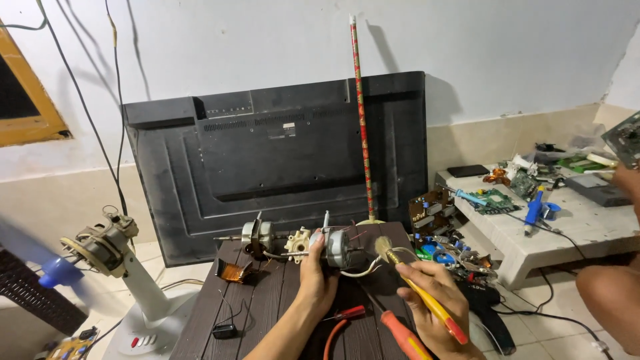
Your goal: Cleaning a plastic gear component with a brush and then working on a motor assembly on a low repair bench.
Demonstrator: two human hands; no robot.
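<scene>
Metal and dense-looking, the fan motor [338,249] sits near the far edge of the dark slatted worktop [267,300], the left hand [316,273] with its fingers wrapped around the casing. The right hand [437,303] pinches a yellow-handled brush [413,283], bristles just beside the motor. It likely handles heavy and rigid; the casing suits gripping, since the thin wires [363,268] look fragile

two bare hands, left hand [315,277], right hand [437,303], bare forearms, no sleeves, no gloves
</scene>
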